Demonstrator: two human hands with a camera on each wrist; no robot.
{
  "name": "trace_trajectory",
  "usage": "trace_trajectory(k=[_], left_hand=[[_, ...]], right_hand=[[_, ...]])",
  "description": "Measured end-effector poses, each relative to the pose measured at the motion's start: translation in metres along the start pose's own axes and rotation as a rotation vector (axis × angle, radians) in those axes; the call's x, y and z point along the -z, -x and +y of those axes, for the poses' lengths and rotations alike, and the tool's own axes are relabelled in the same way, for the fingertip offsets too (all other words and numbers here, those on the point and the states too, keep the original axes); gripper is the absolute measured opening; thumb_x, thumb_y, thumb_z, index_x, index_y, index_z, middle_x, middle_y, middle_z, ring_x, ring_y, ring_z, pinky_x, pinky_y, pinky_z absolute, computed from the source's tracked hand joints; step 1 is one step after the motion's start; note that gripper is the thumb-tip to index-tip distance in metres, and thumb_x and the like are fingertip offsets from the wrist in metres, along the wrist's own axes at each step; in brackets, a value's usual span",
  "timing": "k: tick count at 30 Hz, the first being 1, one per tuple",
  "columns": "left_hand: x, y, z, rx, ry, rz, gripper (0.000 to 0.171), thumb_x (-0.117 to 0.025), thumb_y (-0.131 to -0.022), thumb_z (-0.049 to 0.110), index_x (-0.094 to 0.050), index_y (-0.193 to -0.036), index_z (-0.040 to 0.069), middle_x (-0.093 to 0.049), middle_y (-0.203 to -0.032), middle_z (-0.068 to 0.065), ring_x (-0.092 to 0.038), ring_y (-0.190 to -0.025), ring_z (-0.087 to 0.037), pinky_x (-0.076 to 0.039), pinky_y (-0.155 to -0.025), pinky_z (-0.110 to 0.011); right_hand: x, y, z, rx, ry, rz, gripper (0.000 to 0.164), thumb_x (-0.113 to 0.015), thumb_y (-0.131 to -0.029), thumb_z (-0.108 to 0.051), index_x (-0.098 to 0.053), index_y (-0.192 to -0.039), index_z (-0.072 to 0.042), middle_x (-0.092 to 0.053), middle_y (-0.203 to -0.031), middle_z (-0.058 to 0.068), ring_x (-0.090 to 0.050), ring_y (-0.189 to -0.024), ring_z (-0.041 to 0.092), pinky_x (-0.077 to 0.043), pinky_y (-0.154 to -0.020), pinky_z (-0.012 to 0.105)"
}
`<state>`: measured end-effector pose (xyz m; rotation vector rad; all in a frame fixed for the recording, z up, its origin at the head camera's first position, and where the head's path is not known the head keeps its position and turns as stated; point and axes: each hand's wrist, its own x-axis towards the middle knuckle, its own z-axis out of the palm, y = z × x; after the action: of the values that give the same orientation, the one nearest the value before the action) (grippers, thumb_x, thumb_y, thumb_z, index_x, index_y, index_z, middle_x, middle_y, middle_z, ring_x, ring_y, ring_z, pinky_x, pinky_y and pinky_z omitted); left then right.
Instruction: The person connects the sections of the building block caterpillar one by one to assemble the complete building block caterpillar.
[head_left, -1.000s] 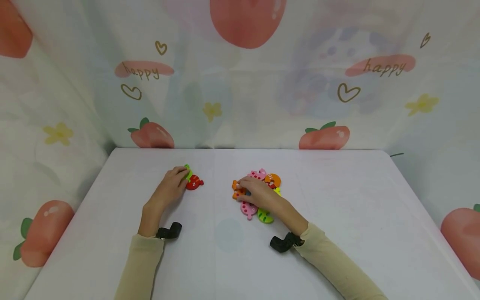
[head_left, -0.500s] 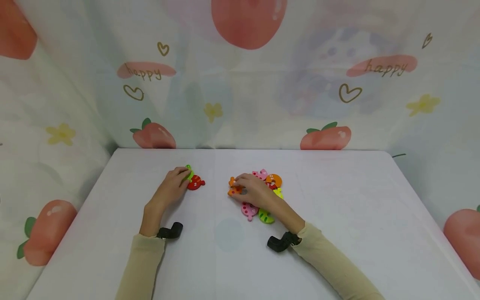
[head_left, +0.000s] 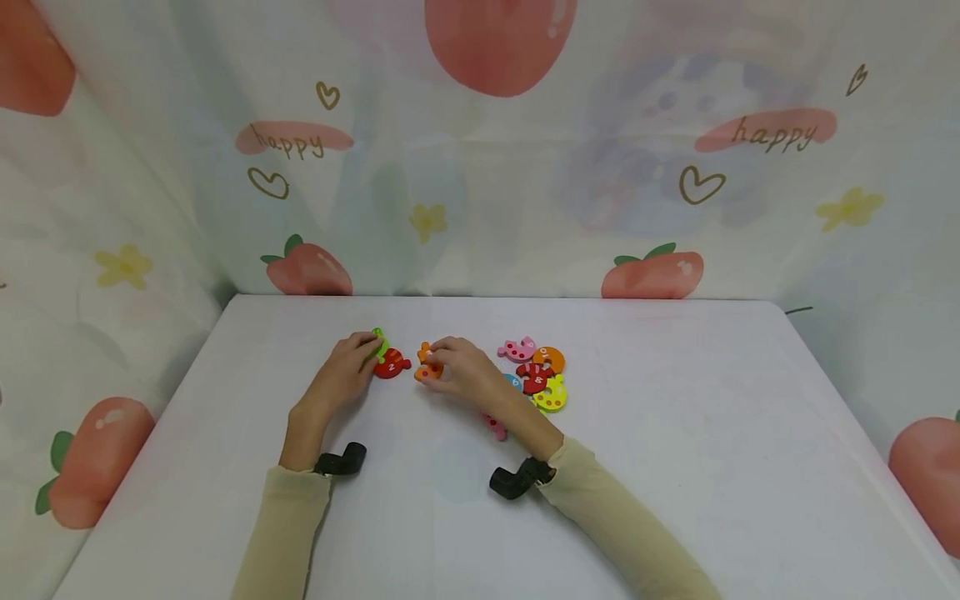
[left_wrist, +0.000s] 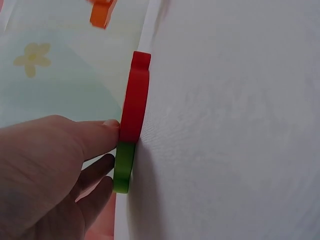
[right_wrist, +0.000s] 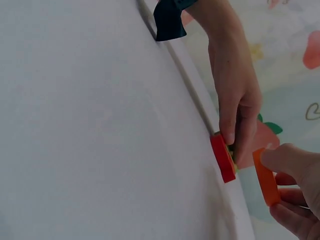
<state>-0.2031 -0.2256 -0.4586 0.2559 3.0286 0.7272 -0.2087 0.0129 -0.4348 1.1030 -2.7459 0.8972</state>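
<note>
Fingertips of my left hand (head_left: pixel 339 377) rest on a red animal-shaped number piece (head_left: pixel 391 364) marked 2 and a green piece (left_wrist: pixel 124 169) joined against it. In the left wrist view the thumb touches the red piece, with other fingers at the green one. My right hand (head_left: pixel 472 379) pinches an orange spotted number piece (right_wrist: pixel 266 181) between thumb and fingers. It is held just right of the red piece, lifted off the table in the right wrist view. The orange piece's far side is partly hidden by the fingers.
To the right lies a cluster of several flat pieces: a pink one (head_left: pixel 517 349), an orange one (head_left: pixel 553 358), a red one (head_left: pixel 536 379) and a yellow one (head_left: pixel 552 395). My right forearm covers part of it. The white table (head_left: pixel 675 433) ends at a printed curtain (head_left: pixel 495 192).
My right hand has carried the orange spotted piece left from the cluster toward the red piece, uncovering more of the cluster. My left hand has stayed in place on the red and green pieces.
</note>
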Motion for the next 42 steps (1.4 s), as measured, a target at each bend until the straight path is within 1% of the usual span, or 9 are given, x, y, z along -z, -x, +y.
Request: trace_trajectory(k=[4,7,12,15,18,24,32,37,42], left_hand=[[0.001,0.000,0.000,-0.010,-0.003,-0.002,0.043,-0.053,-0.100,0.015,-0.050,-0.141,0.004,-0.046,-0.144,-0.016,-0.040,-0.135,-0.035,-0.036,-0.114,-0.051],[0.001,0.000,-0.002,-0.021,0.004,0.000,0.043,-0.053,-0.100,0.016,-0.050,-0.140,0.004,-0.046,-0.144,-0.015,-0.040,-0.135,-0.035,-0.035,-0.114,-0.051],[0.002,0.000,-0.004,-0.023,0.016,0.002,0.042,-0.052,-0.100,0.016,-0.050,-0.141,0.005,-0.047,-0.144,-0.015,-0.040,-0.135,-0.035,-0.035,-0.114,-0.052],[0.002,0.000,-0.003,-0.024,0.016,-0.002,0.042,-0.052,-0.100,0.016,-0.050,-0.141,0.004,-0.046,-0.144,-0.015,-0.041,-0.135,-0.035,-0.034,-0.114,-0.052],[0.003,0.000,-0.001,-0.029,0.014,-0.003,0.042,-0.052,-0.100,0.015,-0.049,-0.141,0.003,-0.046,-0.144,-0.016,-0.041,-0.134,-0.035,-0.035,-0.114,-0.052],[0.004,0.002,0.000,-0.029,0.014,0.002,0.043,-0.053,-0.099,0.014,-0.050,-0.140,0.003,-0.047,-0.144,-0.017,-0.041,-0.135,-0.036,-0.035,-0.114,-0.052],[0.002,0.001,-0.002,-0.024,0.004,-0.001,0.043,-0.052,-0.100,0.015,-0.049,-0.141,0.004,-0.046,-0.144,-0.016,-0.040,-0.135,-0.035,-0.035,-0.114,-0.052],[0.001,0.000,-0.004,-0.031,-0.003,0.006,0.043,-0.053,-0.099,0.014,-0.050,-0.140,0.003,-0.047,-0.144,-0.016,-0.041,-0.134,-0.036,-0.036,-0.113,-0.052],[0.000,0.000,-0.004,-0.051,-0.008,0.011,0.042,-0.053,-0.099,0.012,-0.050,-0.139,0.001,-0.047,-0.143,-0.018,-0.042,-0.133,-0.037,-0.037,-0.112,-0.053]], right_hand=[[-0.012,-0.015,-0.005,-0.006,0.042,0.037,0.030,-0.074,-0.086,-0.024,-0.073,-0.109,-0.004,-0.067,-0.119,0.012,-0.061,-0.113,0.026,-0.053,-0.097,0.035],[-0.021,-0.025,-0.007,-0.022,0.042,0.060,0.031,-0.074,-0.086,-0.024,-0.073,-0.108,-0.003,-0.067,-0.118,0.013,-0.062,-0.110,0.027,-0.053,-0.096,0.036],[-0.034,-0.035,-0.008,-0.074,0.039,0.025,0.035,-0.073,-0.086,-0.023,-0.070,-0.112,0.000,-0.066,-0.120,0.014,-0.062,-0.107,0.028,-0.053,-0.093,0.036],[-0.039,-0.035,-0.007,-0.109,0.045,0.002,0.037,-0.072,-0.087,-0.024,-0.069,-0.116,-0.001,-0.065,-0.123,0.014,-0.061,-0.108,0.028,-0.053,-0.094,0.034],[-0.042,-0.035,-0.006,-0.124,0.041,0.005,0.038,-0.072,-0.087,-0.024,-0.068,-0.117,-0.001,-0.064,-0.124,0.014,-0.060,-0.108,0.027,-0.053,-0.094,0.034],[-0.044,-0.034,-0.005,-0.118,0.055,0.012,0.037,-0.073,-0.087,-0.024,-0.069,-0.116,-0.002,-0.065,-0.123,0.013,-0.061,-0.106,0.026,-0.053,-0.091,0.033],[-0.045,-0.033,-0.005,-0.127,0.047,0.010,0.038,-0.071,-0.089,-0.025,-0.068,-0.118,-0.001,-0.064,-0.124,0.013,-0.061,-0.109,0.027,-0.053,-0.093,0.034],[-0.045,-0.032,-0.008,-0.144,0.083,-0.017,0.038,-0.070,-0.090,-0.026,-0.068,-0.119,-0.002,-0.063,-0.126,0.012,-0.060,-0.110,0.025,-0.052,-0.094,0.033],[-0.044,-0.033,-0.010,-0.156,0.127,-0.073,0.036,-0.067,-0.092,-0.027,-0.068,-0.120,-0.004,-0.063,-0.128,0.011,-0.059,-0.113,0.025,-0.052,-0.097,0.033]])
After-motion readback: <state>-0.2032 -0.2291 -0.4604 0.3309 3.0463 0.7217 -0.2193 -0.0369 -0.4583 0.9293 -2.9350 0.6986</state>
